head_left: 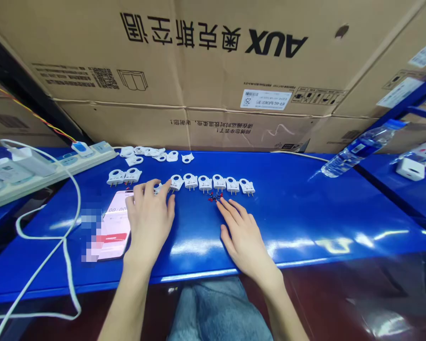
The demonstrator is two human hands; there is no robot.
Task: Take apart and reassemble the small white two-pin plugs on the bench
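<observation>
My left hand (147,215) arches over a white two-pin plug (157,188), partly hidden behind its fingers. Its fingers are bent but apart, and the index fingertip reaches the neighbouring white plug (176,183) with a round ring hole. My right hand (244,239) lies low with fingers stretched out. Its fingertips are at a small heap of red and dark bits (215,196), too small to name. Several like plugs (219,182) stand in a row just behind the heap, pins towards me. Two more plugs (124,176) are at the left.
Behind the row lie several white ring-shaped plug covers (145,152). A phone (113,227) rests left of my left hand. A power strip (49,173) and loose white cable (66,237) occupy the left side. A large carton (213,71) backs the blue table (305,208); a water bottle (362,147) leans right.
</observation>
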